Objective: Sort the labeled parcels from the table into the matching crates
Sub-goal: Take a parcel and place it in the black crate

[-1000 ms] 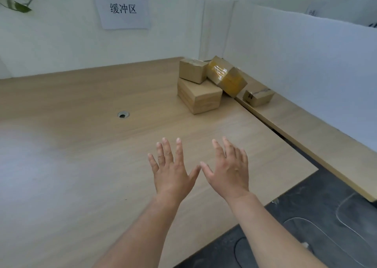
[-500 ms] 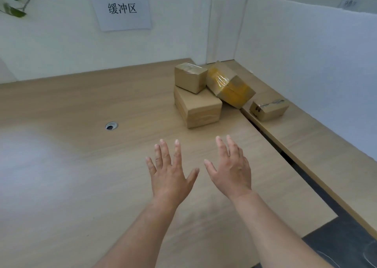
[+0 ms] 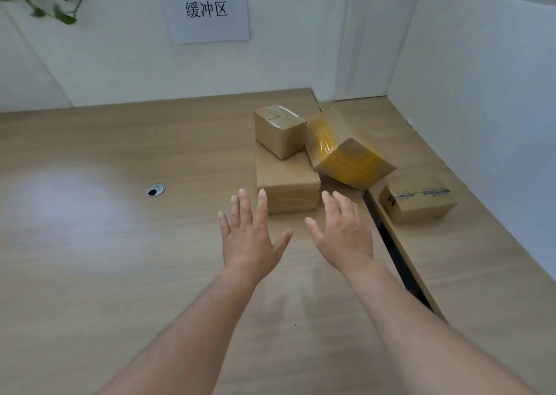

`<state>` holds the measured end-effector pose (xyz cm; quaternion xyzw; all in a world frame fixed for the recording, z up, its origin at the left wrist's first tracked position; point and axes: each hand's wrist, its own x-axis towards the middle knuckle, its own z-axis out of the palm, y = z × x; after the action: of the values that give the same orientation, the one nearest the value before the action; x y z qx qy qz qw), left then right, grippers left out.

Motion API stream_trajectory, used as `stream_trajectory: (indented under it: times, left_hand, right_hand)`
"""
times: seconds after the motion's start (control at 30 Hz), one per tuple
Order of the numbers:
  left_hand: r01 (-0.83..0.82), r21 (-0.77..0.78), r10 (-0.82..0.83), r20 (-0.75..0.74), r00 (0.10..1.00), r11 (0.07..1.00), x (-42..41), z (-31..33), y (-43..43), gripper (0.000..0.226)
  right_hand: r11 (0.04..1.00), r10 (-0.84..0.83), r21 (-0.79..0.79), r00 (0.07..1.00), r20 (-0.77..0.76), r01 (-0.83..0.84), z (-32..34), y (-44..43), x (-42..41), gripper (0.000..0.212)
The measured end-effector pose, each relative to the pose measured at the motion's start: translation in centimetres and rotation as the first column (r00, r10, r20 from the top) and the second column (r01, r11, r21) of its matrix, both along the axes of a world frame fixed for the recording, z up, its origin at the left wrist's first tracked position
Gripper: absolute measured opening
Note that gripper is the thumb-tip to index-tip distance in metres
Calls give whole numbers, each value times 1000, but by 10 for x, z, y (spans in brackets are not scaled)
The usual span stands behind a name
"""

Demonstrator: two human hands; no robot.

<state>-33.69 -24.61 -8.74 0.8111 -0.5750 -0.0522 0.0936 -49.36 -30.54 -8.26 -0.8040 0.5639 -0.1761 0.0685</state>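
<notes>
**Parcels [image 3: 288, 166] heaped near the worktop's [image 3: 120, 244] far right corner, hands empty**

Lowest is the flat parcel [image 3: 288, 196], with a small parcel [image 3: 279, 130] sitting on its far end and a yellow-taped parcel [image 3: 346, 157] tilted against both. Across the gap at the right edge, a fourth parcel [image 3: 416, 205] sits alone on the adjoining worktop [image 3: 481, 274]. Now the left hand [image 3: 251, 238] and right hand [image 3: 343, 235] hover side by side just short of the flat parcel, fingers straight and spread, grasping nothing.
</notes>
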Motion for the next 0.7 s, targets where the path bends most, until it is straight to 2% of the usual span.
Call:
stream_trajectory:
  times: [0.2,0.37,0.47,0.57,0.7]
  left_hand:
    - [-44,-32,42,-76,996,999,17,30,-61,84]
    - [-94,-103,62,-280,958,990,29,50,-129,81]
    - [-151,-117,78,-474,877,982,34,54,-167,78]
    - [-214,-116,104,-594,797,970,48,55,-200,75]
    - [-239,-139,101,-629,771,961,77,55,-238,72]
  right_hand:
    - [994,100,-43,995,23,-99,19,-65,18,59]
    - [995,93,9,988,122,-95,36,-119,42,61]
    - [990,100,80,978,181,-116,45,-151,57,66]
    - [979,22,188,958,287,-78,52,-179,74,71]
    - [954,-135,299,928,348,27,45,-203,95,65]
